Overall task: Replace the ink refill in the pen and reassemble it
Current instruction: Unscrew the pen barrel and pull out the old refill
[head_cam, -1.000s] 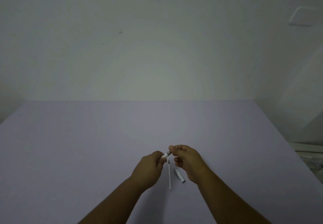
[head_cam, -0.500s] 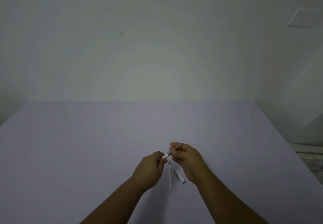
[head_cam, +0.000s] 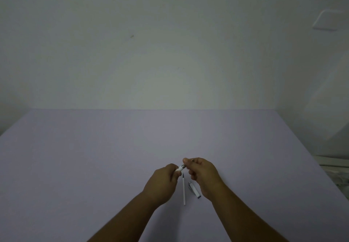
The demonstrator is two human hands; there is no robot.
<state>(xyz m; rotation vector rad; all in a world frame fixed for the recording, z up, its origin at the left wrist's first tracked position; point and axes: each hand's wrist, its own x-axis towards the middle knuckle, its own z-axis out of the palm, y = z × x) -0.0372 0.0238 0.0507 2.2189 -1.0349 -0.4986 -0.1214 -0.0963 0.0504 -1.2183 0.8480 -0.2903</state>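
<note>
Right hand [head_cam: 203, 173] has edged closer, both hands' fingers pinching the pen [head_cam: 180, 167]; left hand [head_cam: 162, 183] unmoved

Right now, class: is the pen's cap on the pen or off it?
Off. The cap lies on the table, apart from the pen held between both hands.

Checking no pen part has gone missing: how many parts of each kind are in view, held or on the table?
Pen body, held in both hands: 1
Refill on the table: 1
Cap on the table: 1
Total: 3
</note>
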